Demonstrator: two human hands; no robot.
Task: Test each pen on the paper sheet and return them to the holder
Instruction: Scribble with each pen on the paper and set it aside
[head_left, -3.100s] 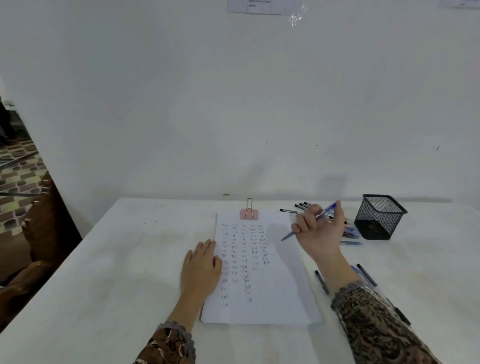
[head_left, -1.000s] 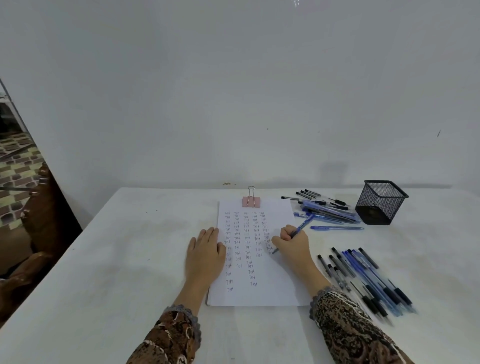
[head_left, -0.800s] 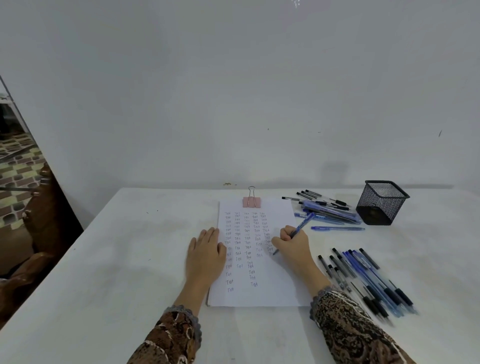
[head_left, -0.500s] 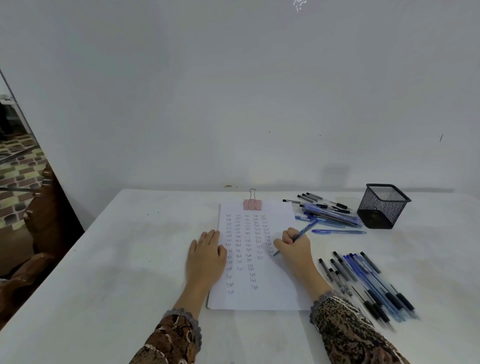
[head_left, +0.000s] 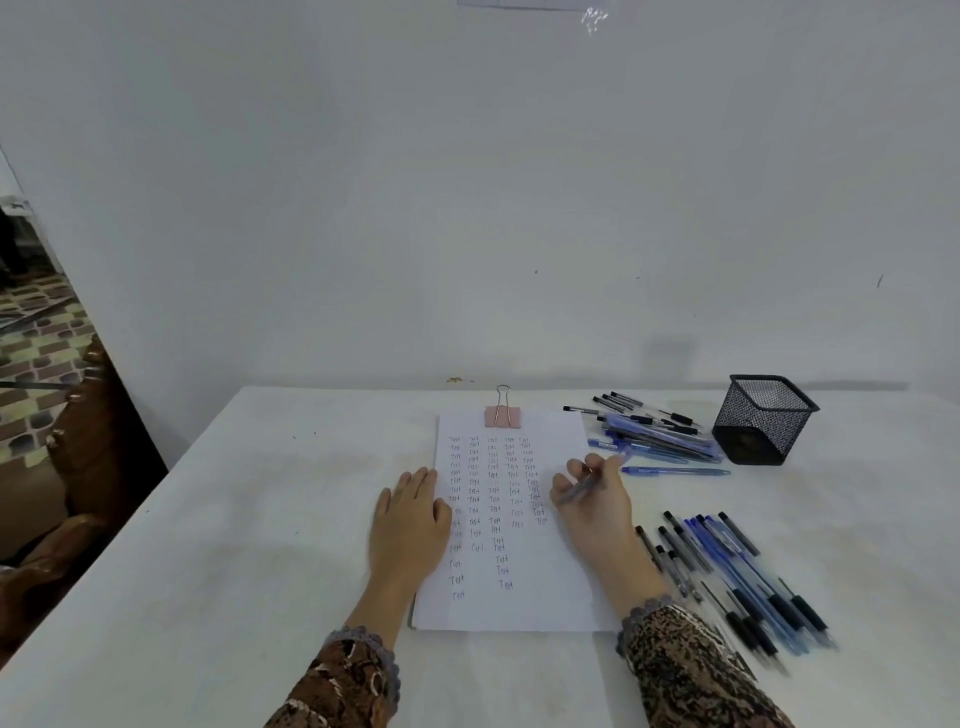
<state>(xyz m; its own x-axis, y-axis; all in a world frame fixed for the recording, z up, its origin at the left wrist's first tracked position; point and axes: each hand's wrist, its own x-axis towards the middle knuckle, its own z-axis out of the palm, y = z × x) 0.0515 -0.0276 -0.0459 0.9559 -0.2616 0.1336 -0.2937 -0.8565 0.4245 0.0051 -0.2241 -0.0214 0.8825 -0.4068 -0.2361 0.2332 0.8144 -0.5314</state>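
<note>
We look down on a white table (head_left: 260, 519) set against a plain white wall. A paper sheet (head_left: 545, 587) lies in the middle, held at its top edge by a pink binder clip (head_left: 502, 415) and covered in columns of small handwritten test words. The left hand (head_left: 410, 519) lies flat on the sheet's left edge, fingers straight and close together. The right hand (head_left: 597, 509) hovers over the sheet's right side, its fingers curled and pinching a blue pen (head_left: 592, 480), which slants with its tip toward the writing. The hand and pen are blurred, so we cannot tell whether the tip touches the paper. To the far right stands a black mesh pen holder (head_left: 763, 421), tilted, with a loose pile of pens (head_left: 654, 431) just beside it and a single blue pen (head_left: 675, 471) lying apart nearer us. A row of black and blue pens (head_left: 737, 577) lies by the right forearm. Both wrists wear patterned brown sleeves (head_left: 691, 670).
</note>
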